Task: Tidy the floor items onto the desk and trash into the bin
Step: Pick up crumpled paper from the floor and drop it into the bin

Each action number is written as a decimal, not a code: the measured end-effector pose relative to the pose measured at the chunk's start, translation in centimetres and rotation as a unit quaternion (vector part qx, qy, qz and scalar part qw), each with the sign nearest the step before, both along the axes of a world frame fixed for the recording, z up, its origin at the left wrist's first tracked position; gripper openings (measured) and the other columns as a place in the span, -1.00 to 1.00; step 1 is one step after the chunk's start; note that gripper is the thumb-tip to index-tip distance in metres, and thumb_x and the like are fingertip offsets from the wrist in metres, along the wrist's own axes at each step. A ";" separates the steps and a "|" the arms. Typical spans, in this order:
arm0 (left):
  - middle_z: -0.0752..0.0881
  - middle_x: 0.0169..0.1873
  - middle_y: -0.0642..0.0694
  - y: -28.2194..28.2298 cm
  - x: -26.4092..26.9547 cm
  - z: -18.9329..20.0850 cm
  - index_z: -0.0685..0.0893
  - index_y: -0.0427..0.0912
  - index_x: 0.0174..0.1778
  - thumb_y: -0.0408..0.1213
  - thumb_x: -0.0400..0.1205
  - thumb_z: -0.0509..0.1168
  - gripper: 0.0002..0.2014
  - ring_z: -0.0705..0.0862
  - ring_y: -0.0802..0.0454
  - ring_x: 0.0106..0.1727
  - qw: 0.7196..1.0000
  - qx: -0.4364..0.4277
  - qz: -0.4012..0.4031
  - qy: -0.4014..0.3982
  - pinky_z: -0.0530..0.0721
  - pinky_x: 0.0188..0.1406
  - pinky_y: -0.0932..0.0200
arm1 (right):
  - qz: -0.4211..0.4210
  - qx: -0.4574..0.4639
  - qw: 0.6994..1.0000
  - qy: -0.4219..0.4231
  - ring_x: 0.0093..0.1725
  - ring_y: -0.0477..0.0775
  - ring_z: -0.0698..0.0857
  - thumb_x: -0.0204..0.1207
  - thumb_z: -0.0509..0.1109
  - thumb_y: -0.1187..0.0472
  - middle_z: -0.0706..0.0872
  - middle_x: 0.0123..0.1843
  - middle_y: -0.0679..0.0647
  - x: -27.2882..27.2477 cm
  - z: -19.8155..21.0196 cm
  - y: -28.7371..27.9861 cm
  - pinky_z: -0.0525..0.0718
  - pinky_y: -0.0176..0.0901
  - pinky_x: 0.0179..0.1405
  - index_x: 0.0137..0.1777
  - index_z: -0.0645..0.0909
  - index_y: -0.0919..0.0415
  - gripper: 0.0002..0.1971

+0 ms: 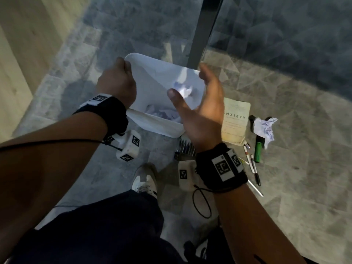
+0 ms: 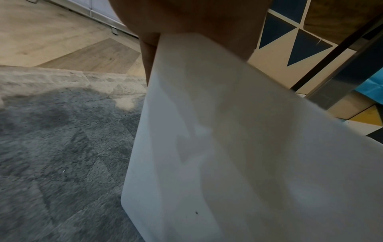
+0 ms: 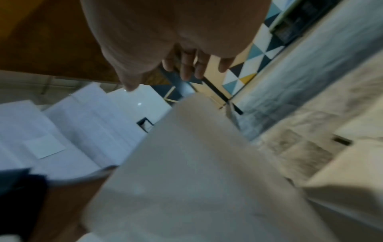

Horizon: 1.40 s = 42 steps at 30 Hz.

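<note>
Grey rug (image 1: 285, 111); bin (image 1: 158, 77) tilted, mouth toward person, left hand (image 1: 116, 82) on rim.

Grey rug (image 1: 285, 115) with triangle pattern, laid over wood floor (image 1: 22, 44). Dark desk leg (image 1: 204, 31) stood on the rug. White shoe (image 1: 144, 181) was seen below, dark trousers (image 1: 106, 225) nearer.

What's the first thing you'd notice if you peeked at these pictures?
A white bin in the middle, tipped over the grey rug, with the left hand gripping its rim and the right hand spread open above it. A crumpled paper ball shows pale just past the right thumb, over the bin's mouth. To the right on the rug lie a book reading ANXIETY, another crumpled paper and some pens.
</note>
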<state>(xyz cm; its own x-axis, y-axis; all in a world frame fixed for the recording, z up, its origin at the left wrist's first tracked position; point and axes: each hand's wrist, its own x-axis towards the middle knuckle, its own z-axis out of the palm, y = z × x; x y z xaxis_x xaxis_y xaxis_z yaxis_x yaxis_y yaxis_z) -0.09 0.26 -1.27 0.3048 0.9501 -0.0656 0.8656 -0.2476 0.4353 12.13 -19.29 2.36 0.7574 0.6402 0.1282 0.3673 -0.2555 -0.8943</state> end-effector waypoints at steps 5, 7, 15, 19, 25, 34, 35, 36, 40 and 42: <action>0.69 -0.06 -0.47 0.1 0.0 -0.3 0.47 -0.22 0.16 0.02 0.84 -0.08 -0.62 0.66 -0.50 -0.06 1.000 0.008 -0.008 0.000 0.40 -0.22 -0.14 | -0.169 0.053 0.984 0.013 0.19 -0.07 0.76 0.68 0.46 -0.07 0.79 0.21 0.00 7.4 -6.2 -4.6 0.75 -0.08 0.17 0.34 0.67 0.10 -0.66; 0.69 -0.04 -0.52 0.1 0.1 -0.6 0.48 -0.26 0.22 0.01 0.85 -0.09 -0.59 0.66 -0.55 -0.04 0.999 0.032 -0.013 0.012 0.38 -0.22 -0.16 | -0.231 0.022 0.972 0.033 0.10 -0.06 0.78 0.71 0.40 -0.02 0.82 0.12 0.04 11.5 -10.1 -7.5 0.77 0.00 0.12 0.26 0.69 0.22 -0.68; 0.66 -0.04 -0.61 0.4 -0.1 -1.5 0.46 -0.34 0.26 0.01 0.85 -0.11 -0.53 0.63 -0.63 -0.05 0.994 0.092 -0.029 0.040 0.48 -0.17 -0.34 | -0.175 -0.384 0.907 -0.011 0.26 0.50 0.75 0.56 0.35 0.07 0.81 0.22 0.41 22.4 -21.5 -17.4 0.73 0.19 0.29 0.18 0.83 0.25 -0.64; 0.64 -0.04 -0.57 0.6 -0.3 -2.4 0.48 -0.37 0.27 0.05 0.86 -0.22 -0.43 0.61 -0.61 -0.04 0.984 0.149 -0.049 0.090 0.46 -0.16 -0.38 | -0.045 -0.527 0.849 0.012 0.73 0.44 0.32 0.68 0.17 -0.13 0.38 0.76 0.27 24.8 -23.6 -17.4 0.33 0.36 0.71 0.48 0.65 0.04 -0.51; 0.64 -0.03 -0.60 1.3 -0.7 -2.2 0.47 -0.33 0.22 -0.01 0.85 -0.10 -0.56 0.63 -0.63 -0.03 0.990 0.100 -0.051 0.087 0.55 -0.07 -0.37 | -0.024 -0.498 0.867 0.022 0.57 0.44 0.56 0.70 0.24 -0.30 0.61 0.60 0.30 24.8 -24.4 -16.4 0.50 0.22 0.61 0.57 0.61 0.11 -0.38; 0.63 -0.06 -0.64 0.8 -0.6 -1.9 0.44 -0.34 0.23 0.08 0.82 -0.14 -0.49 0.61 -0.66 -0.05 0.993 0.102 -0.032 0.051 0.38 -0.23 -0.28 | -0.184 -0.312 0.932 0.002 0.46 0.35 0.67 0.48 0.24 0.14 0.73 0.44 0.25 16.7 -16.3 -14.5 0.62 0.10 0.44 0.42 0.72 0.21 -0.48; 0.63 -0.05 -0.64 0.7 -0.5 -1.6 0.43 -0.33 0.24 0.08 0.83 -0.12 -0.50 0.61 -0.67 -0.04 0.995 0.086 -0.027 0.048 0.36 -0.23 -0.25 | -0.197 -0.266 0.943 -0.022 0.46 0.33 0.67 0.52 0.27 0.14 0.74 0.42 0.25 15.3 -14.8 -13.6 0.60 0.05 0.45 0.39 0.73 0.25 -0.52; 0.64 -0.05 -0.63 0.6 -0.5 -1.3 0.43 -0.31 0.25 0.08 0.83 -0.11 -0.52 0.61 -0.66 -0.05 0.996 0.077 -0.022 0.044 0.35 -0.24 -0.23 | -0.207 -0.212 0.954 -0.044 0.44 0.31 0.69 0.55 0.29 0.14 0.76 0.38 0.24 13.7 -13.2 -12.5 0.59 0.00 0.46 0.37 0.75 0.27 -0.56; 0.68 -0.05 -0.55 0.3 -0.2 -1.1 0.45 -0.31 0.30 0.04 0.85 -0.09 -0.54 0.65 -0.58 -0.07 0.998 0.060 -0.012 0.032 0.32 -0.29 -0.17 | -0.207 0.011 0.974 -0.096 0.28 0.03 0.77 0.62 0.39 0.25 0.85 0.22 0.15 7.1 -5.3 -7.3 0.64 -0.26 0.36 0.23 0.82 0.27 -0.73; 0.70 -0.05 -0.53 0.4 0.0 -0.9 0.48 -0.32 0.30 0.00 0.87 -0.06 -0.56 0.66 -0.56 -0.06 0.998 0.052 -0.012 0.025 0.29 -0.30 -0.14 | -0.163 0.093 0.978 -0.088 0.25 0.00 0.79 0.61 0.42 0.37 0.86 0.16 0.16 3.6 -1.2 -4.8 0.63 -0.37 0.28 0.18 0.84 0.32 -0.78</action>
<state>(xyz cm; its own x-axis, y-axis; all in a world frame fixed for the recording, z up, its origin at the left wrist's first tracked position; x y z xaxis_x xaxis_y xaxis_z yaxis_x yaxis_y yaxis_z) -0.13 0.62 -2.12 0.3274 0.9447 0.0182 0.8783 -0.3113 0.3629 15.70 -24.13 1.12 0.8728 0.3222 0.3666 0.4466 -0.2238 -0.8663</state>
